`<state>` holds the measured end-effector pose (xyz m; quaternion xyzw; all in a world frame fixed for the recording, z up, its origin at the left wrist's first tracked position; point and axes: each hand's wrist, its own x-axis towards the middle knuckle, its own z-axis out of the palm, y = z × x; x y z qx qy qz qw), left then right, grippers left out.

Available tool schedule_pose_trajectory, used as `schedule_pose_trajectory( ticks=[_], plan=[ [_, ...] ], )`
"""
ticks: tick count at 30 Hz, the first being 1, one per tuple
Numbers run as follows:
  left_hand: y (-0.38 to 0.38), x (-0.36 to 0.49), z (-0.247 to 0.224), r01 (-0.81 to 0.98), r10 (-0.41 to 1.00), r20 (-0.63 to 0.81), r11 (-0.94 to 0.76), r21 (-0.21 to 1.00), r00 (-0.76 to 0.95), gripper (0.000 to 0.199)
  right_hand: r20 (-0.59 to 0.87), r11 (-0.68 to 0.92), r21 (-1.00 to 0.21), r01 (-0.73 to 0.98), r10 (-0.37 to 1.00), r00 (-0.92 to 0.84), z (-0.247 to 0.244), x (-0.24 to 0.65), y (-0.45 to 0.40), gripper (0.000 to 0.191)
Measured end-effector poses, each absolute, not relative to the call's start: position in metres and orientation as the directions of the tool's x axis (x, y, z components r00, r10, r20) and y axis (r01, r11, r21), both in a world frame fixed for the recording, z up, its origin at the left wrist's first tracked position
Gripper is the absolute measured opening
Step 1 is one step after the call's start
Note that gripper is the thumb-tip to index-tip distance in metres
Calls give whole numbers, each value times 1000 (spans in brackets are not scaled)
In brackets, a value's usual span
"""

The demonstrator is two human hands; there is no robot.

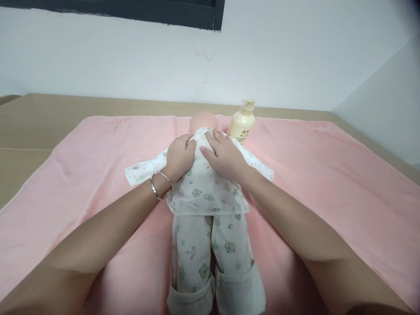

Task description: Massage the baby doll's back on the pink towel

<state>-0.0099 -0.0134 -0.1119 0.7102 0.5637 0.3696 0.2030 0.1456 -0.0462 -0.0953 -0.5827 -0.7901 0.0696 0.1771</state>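
A baby doll (203, 121) lies on the pink blanket with its head away from me. It wears a white printed shirt (210, 194) and matching trousers (197, 253) with rolled-up cuffs. My left hand (180, 155) is at the doll's left-hand shoulder in view, its fingers curled round the shirt there. A silver bangle circles that wrist. My right hand (226, 153) rests flat on the upper part of the shirt, fingers and thumb apart. Both sleeves stretch out to the sides. The doll's face is not visible.
A cream pump bottle (243, 122) stands on the blanket just right of the doll's head. The pink blanket (311, 175) covers most of a wooden table (59, 105). A white wall (278, 52) rises behind the table, with a dark frame (147, 13) at the top.
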Motion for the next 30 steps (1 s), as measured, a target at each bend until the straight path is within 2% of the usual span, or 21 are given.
schedule_pose_trajectory(
  ticks=[4,8,10,13,17,20,23,26,30],
  plan=[
    [-12,-10,-115,624,948,312,-280,729,61,42,255,216,-255,942,955,-150,-100,137,-57,66],
    [-9,-11,-119,599,951,306,-271,753,47,40,368,355,-126,926,884,-289,-105,118,-91,58],
    [-9,-12,-120,589,952,302,-268,762,42,39,385,430,-104,897,848,-363,-105,114,-100,58],
    [-9,-12,-120,578,951,306,-270,770,36,39,338,453,-170,875,861,-380,-102,119,-90,59],
    [-10,-12,-119,584,949,314,-276,763,38,40,225,394,-312,864,915,-336,-96,140,-55,60],
    [-11,-11,-119,582,949,311,-277,765,43,42,216,384,-335,860,920,-327,-96,150,-42,63],
    [-11,-11,-119,589,949,311,-276,760,44,43,244,333,-287,898,932,-267,-98,146,-50,63],
    [-11,-11,-119,605,947,319,-276,747,39,45,303,282,-183,942,928,-219,-100,137,-66,61],
    [-11,-11,-119,621,946,320,-278,733,46,45,347,304,-63,951,900,-265,-98,130,-79,59]
  ],
)
